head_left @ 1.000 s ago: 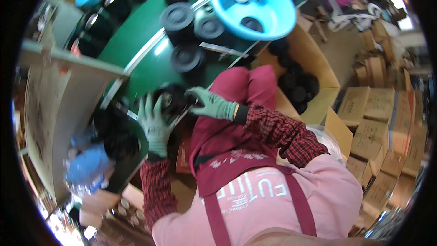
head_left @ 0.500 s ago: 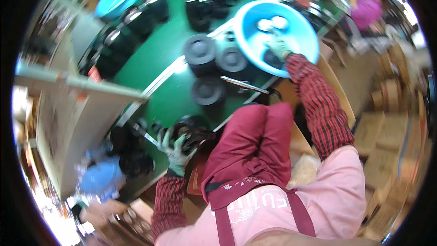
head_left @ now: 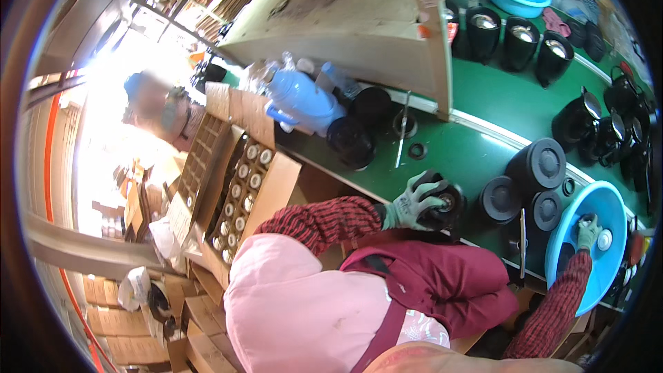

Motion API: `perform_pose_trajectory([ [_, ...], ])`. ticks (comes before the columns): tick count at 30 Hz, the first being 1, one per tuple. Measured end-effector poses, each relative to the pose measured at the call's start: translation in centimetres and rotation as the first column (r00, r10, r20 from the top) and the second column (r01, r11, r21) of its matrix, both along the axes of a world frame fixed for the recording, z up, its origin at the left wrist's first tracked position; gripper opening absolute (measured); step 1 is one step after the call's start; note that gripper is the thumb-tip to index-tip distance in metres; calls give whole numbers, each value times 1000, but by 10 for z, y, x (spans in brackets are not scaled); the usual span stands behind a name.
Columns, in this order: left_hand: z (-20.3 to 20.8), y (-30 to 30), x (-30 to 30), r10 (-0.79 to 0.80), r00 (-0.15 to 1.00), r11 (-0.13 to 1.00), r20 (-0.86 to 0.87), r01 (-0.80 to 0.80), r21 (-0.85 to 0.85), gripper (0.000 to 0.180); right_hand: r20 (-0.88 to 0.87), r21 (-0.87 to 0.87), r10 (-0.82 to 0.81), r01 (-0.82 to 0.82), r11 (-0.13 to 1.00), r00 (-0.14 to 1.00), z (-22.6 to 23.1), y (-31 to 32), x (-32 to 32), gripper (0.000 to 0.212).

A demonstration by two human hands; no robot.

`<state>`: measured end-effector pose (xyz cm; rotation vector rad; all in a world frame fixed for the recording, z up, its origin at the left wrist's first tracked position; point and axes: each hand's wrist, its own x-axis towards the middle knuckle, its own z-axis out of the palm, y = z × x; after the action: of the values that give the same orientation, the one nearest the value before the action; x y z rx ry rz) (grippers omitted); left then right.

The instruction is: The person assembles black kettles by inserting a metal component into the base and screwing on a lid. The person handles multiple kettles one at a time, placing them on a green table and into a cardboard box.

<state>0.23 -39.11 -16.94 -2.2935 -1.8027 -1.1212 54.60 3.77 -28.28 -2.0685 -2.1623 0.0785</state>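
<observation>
The black round piece [head_left: 447,210] is located to the left of the large blue basin [head_left: 599,280], at the front edge of the green counter [head_left: 476,159]. Whether it rests on the counter or is held clear cannot be told. The grip of the left hand [head_left: 416,203] is clamped on this piece, with gloved fingers over its upper left side. The right hand [head_left: 589,233] is inside the basin, its fingers at a small dark part [head_left: 587,219]; whether this grip is clamped on it or only touching cannot be told. A white cap [head_left: 605,240] lies in the basin just beside the right hand. A black disc [head_left: 566,255] lies at the basin's left side. Three black tubs [head_left: 542,166] with round lids stand just left of the basin. A flat metal strip [head_left: 523,243] lies between the basin and the black round piece. Well to the left of the basin are a thin rod [head_left: 403,131], a black ring [head_left: 417,150] and a blue jug [head_left: 300,100]. Farthest left of the basin stands an open carton [head_left: 277,192] with divided compartments
</observation>
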Motion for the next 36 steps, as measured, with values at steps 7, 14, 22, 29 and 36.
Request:
perform_pose_trajectory([
  [7,47,3,5,99,993,981,61,-87,-174,89,-995,19,29,-108,994,92,153,-201,-118,40],
  [14,149,-28,45,-302,917,913,262,357,-197,94,-874,-143,-388,-609,780,-293,214,-411,-290,29],
  [22,160,1,-12,-128,953,951,275,197,-240,78,-914,268,338,-293,918,224,198,-400,-327,69],
  [29,138,60,-9,-164,919,885,-358,-23,-465,75,-632,130,360,-364,922,686,141,-368,-373,74],
  [36,142,62,-3,-358,894,879,-270,225,-421,79,-551,-20,267,-333,943,790,141,-376,-370,79],
])
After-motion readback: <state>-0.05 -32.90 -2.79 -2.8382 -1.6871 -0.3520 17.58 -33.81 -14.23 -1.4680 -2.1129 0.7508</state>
